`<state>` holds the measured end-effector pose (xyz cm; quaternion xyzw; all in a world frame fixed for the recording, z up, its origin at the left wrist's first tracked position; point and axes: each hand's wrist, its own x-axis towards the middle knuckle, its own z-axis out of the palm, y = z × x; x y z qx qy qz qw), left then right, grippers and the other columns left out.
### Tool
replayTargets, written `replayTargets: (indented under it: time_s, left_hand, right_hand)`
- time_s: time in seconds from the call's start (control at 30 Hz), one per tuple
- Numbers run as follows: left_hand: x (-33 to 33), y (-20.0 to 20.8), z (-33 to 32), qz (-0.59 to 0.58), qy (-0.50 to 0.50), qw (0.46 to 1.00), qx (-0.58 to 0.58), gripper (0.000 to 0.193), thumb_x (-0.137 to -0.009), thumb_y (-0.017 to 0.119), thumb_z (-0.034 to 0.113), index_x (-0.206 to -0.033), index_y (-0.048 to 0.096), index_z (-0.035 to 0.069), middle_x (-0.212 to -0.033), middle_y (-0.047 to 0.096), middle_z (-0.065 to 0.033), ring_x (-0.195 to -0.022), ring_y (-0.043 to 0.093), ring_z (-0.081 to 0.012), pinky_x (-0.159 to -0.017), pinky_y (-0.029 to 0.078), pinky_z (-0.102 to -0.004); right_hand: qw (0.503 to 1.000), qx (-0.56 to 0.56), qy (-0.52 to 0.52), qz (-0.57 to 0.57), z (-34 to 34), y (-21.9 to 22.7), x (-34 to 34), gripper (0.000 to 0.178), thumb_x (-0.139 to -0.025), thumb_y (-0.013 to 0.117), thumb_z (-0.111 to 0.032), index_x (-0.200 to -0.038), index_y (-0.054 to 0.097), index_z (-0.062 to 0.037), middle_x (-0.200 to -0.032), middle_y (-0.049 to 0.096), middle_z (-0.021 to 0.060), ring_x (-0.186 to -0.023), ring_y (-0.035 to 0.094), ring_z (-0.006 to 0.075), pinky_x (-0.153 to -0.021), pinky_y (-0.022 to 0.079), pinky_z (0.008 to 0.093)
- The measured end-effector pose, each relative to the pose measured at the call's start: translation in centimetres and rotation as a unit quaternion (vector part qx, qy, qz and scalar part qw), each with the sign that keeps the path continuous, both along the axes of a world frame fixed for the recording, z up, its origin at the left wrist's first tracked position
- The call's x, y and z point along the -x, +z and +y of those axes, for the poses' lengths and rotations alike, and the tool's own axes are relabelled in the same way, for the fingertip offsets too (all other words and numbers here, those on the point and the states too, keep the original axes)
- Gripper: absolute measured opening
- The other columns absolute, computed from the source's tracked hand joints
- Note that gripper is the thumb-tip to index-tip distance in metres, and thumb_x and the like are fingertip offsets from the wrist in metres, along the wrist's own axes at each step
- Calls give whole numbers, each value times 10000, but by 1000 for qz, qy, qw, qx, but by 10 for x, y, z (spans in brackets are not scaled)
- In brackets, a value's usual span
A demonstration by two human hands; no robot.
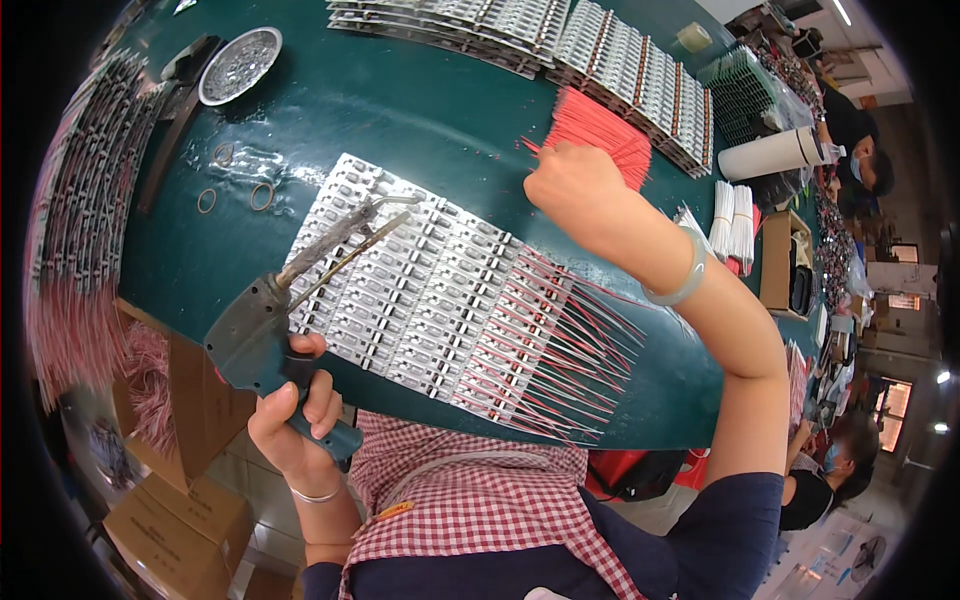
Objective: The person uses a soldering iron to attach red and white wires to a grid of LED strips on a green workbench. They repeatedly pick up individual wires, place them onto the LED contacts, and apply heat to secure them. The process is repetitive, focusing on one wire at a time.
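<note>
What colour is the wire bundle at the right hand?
The wire bundle is red: head view.

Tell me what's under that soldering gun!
Around its front, part of a silvery, patterned panel shows. The soldering gun hides whatever lies directly beneath it, so that can't be seen.

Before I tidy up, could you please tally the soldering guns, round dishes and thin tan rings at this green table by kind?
Soldering gun: 1
Round dish: 1
Thin tan rings: 3
Total: 5
</note>
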<state>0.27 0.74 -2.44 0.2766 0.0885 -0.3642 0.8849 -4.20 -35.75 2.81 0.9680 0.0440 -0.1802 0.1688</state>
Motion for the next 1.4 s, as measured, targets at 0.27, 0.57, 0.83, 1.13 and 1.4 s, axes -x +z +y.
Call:
replayTargets:
  time_s: [0.27, 0.57, 0.83, 1.13, 1.4]
  left_hand:
    - [-2, 2, 4, -51, 35, 995, -74, 532, -777, 631, 62, -1260, 501, -118, -1230, 580, -254, -545, 466, -122, -427, 408, -242]
    - [1, 9, -27, -237, 18, 956, -173, 540, -828, 632, 59, -1324, 477, -88, -1211, 636, -251, -553, 527, -146, -430, 435, -231]
    - [9, 5, -38, -314, -56, 900, -297, 434, -875, 685, 7, -1276, 534, -60, -1124, 661, -192, -629, 578, -123, -527, 462, -248]
    - [9, 3, -64, -479, -41, 790, -381, 192, -825, 787, 12, -987, 698, -39, -851, 708, -62, -729, 637, -104, -659, 507, -254]
    - [11, 8, -70, -508, -49, 759, -405, 204, -827, 776, 5, -998, 687, -59, -880, 711, -90, -740, 651, -119, -662, 517, -262]
  right_hand:
    - [999, 40, -23, 18, 17, -9, 4, 128, -683, 752, -35, -806, 748, -69, -936, 670, 130, -908, 651, 269, -717, 572, 327]
    - [958, -137, -55, -245, 41, -26, 27, 239, -728, 692, -39, -962, 739, -28, -924, 627, 96, -876, 609, 247, -697, 525, 340]
    - [838, -311, -139, -426, 75, -70, 29, 226, -751, 713, 61, -964, 726, -13, -884, 656, 96, -795, 626, 262, -670, 520, 365]
    - [842, -297, -124, -433, 78, -81, 31, 271, -722, 656, 46, -990, 683, 15, -928, 622, 111, -841, 607, 276, -674, 531, 367]
    - [848, -289, -125, -426, 82, -77, 30, 271, -718, 646, 44, -987, 674, 39, -938, 601, 125, -857, 590, 287, -704, 527, 380]
